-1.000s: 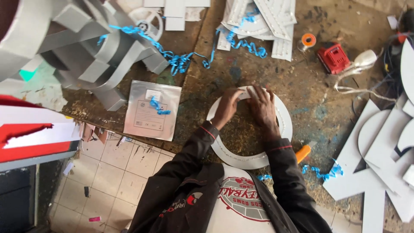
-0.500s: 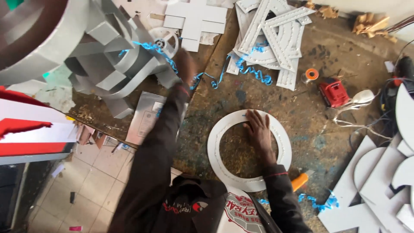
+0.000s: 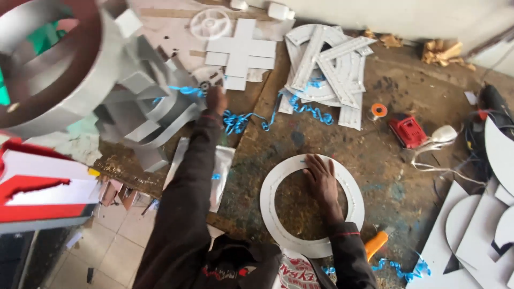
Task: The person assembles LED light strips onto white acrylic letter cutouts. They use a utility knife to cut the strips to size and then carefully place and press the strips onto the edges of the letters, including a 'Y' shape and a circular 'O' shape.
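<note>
Two hands work: right hand point(image 3: 321, 179) lies flat and open on the thin, light, bendy ring point(image 3: 273, 211), left hand point(image 3: 216, 99) pinches a blue strip point(image 3: 184, 90).

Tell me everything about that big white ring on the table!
The white ring is a flat, wide hoop cut from what looks like thin white board. It lies flat on the stained brown worktable, near its front edge. The tabletop shows through its round hole. The right hand rests on its upper inner edge, palm down, fingers spread. An orange handle lies just beside its lower right rim.
</note>
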